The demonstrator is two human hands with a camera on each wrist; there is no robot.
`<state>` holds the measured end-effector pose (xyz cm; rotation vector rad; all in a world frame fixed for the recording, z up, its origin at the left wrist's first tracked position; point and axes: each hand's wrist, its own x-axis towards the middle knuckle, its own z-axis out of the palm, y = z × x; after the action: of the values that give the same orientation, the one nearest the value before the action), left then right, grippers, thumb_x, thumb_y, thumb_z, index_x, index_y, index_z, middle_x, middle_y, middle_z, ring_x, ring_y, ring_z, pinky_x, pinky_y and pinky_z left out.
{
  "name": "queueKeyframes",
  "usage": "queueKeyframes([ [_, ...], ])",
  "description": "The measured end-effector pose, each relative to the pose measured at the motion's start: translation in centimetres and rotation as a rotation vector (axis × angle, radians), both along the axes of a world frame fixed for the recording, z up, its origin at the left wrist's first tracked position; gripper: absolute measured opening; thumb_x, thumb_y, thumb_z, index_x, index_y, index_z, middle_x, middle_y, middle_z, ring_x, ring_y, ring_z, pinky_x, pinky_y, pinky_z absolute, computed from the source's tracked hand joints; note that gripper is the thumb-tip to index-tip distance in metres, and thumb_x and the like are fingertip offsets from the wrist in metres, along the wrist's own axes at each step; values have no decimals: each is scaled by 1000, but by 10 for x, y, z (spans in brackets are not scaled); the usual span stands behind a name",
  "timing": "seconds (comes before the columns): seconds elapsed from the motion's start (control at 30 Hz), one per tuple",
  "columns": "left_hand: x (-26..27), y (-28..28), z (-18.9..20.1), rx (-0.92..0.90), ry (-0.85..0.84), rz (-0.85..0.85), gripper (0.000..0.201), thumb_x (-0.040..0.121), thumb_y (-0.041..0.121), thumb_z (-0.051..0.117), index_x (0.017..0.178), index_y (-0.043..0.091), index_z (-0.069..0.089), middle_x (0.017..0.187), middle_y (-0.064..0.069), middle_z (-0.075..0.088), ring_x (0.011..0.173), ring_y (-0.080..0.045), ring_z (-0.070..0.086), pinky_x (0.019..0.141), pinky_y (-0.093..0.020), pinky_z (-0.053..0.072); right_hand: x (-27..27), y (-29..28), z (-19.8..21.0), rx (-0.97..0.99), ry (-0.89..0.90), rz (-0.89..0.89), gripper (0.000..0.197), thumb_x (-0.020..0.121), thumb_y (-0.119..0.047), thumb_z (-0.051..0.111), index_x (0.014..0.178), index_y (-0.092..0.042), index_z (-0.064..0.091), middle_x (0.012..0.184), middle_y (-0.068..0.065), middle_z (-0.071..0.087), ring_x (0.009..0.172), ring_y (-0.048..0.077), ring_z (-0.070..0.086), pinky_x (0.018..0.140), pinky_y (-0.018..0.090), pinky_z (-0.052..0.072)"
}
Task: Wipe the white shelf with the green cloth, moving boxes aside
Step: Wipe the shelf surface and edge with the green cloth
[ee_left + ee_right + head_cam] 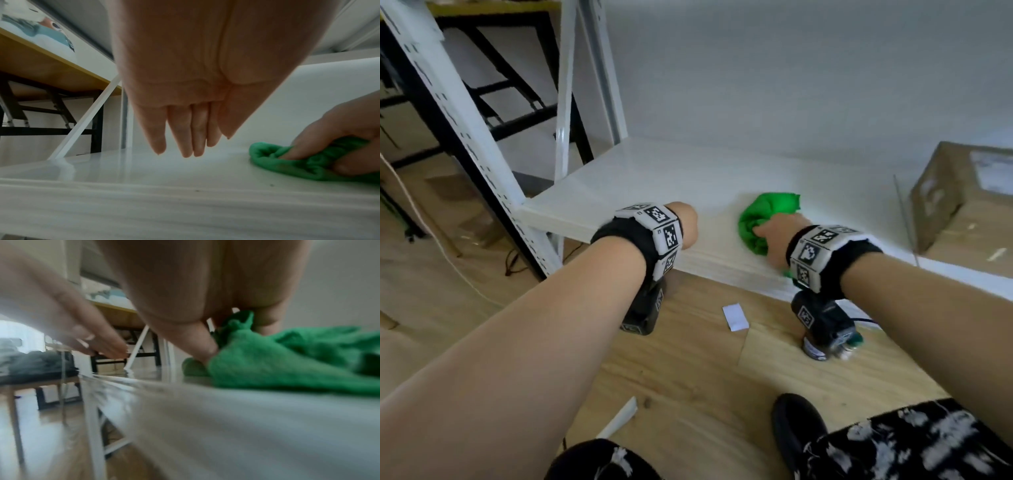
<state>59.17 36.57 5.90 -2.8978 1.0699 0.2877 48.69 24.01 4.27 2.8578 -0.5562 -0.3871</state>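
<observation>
A crumpled green cloth (763,219) lies on the white shelf (654,178) near its front edge. My right hand (774,240) grips the cloth and presses it to the shelf; the left wrist view shows its fingers (320,146) curled into the green cloth (298,164), and the right wrist view shows the cloth (277,363) bunched under the thumb. My left hand (686,224) hovers over the shelf's front edge, left of the cloth, with straight fingers (185,139) pointing down and holding nothing. A cardboard box (962,202) stands on the shelf at the right.
A white perforated shelf upright (465,137) rises at the left. Beyond it stands a black-framed table (510,85) with a wooden top. White paper scraps (735,317) lie on the wooden floor below the shelf. My shoe (796,431) is on the floor in front.
</observation>
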Motion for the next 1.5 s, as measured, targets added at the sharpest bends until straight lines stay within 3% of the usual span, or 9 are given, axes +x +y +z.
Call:
queueKeyframes([
  [0.13, -14, -3, -5, 12, -8, -40, 41, 98, 8, 39, 137, 3, 50, 142, -15, 49, 132, -28, 47, 105, -31, 39, -9, 26, -11, 128, -97, 85, 53, 91, -10, 41, 142, -24, 41, 137, 7, 50, 123, 32, 46, 102, 34, 40],
  [0.23, -21, 6, -8, 5, 0, -10, 41, 98, 7, 38, 137, 3, 49, 143, -15, 49, 132, -28, 47, 106, -31, 38, -34, 6, -10, 271, -195, -21, 55, 86, -10, 45, 137, -33, 47, 139, 5, 51, 126, 29, 48, 105, 30, 40],
  [0.4, -24, 26, -10, -16, 65, 65, 42, 97, 4, 38, 139, 5, 47, 145, -15, 46, 134, -29, 44, 108, -32, 36, -58, -14, -4, 213, -172, -119, 49, 87, -22, 50, 133, -34, 51, 140, 4, 52, 127, 27, 49, 103, 31, 42],
  [0.67, -12, 40, -6, 30, 11, 109, 47, 98, 2, 35, 145, 5, 38, 151, -16, 38, 138, -29, 38, 113, -33, 31, 33, 47, -12, 195, -188, 140, 37, 90, -21, 47, 124, -20, 60, 125, 10, 63, 114, 33, 57, 97, 34, 46],
  [0.83, -6, 43, -17, 104, -10, 139, 36, 96, 4, 41, 131, -2, 50, 133, -21, 54, 123, -34, 53, 99, -34, 43, 74, 79, -25, 211, -231, 248, 31, 94, -19, 41, 115, -17, 64, 114, 10, 63, 110, 32, 52, 93, 39, 46],
  [1.1, -25, 18, -28, 48, 26, 64, 34, 94, 0, 39, 127, -5, 48, 108, -16, 59, 101, -31, 58, 69, -27, 43, -42, 0, -41, 244, -403, 34, 45, 82, -17, 48, 124, -28, 60, 117, 7, 63, 112, 31, 51, 97, 37, 43],
  [1.2, -37, 10, -28, 71, 47, 6, 34, 94, -1, 38, 125, -5, 51, 124, -18, 57, 102, -30, 57, 80, -31, 45, -68, -7, -36, 173, -349, -62, 44, 87, -21, 45, 129, -29, 54, 123, 5, 57, 116, 32, 45, 96, 37, 46],
  [1.3, -40, 18, -26, 115, 37, 27, 33, 95, 0, 37, 125, -5, 51, 127, -19, 57, 93, -28, 52, 76, -26, 39, -54, 9, -32, 147, -324, -59, 43, 91, -23, 43, 132, -33, 49, 130, 9, 48, 121, 34, 39, 94, 36, 43],
  [1.5, -24, 47, -19, 116, 10, 146, 37, 97, 2, 37, 132, -4, 48, 138, -19, 51, 126, -31, 50, 84, -29, 40, 3, 48, -28, 140, -228, 131, 46, 95, -23, 41, 138, -40, 39, 135, 12, 38, 124, 37, 35, 95, 43, 45],
])
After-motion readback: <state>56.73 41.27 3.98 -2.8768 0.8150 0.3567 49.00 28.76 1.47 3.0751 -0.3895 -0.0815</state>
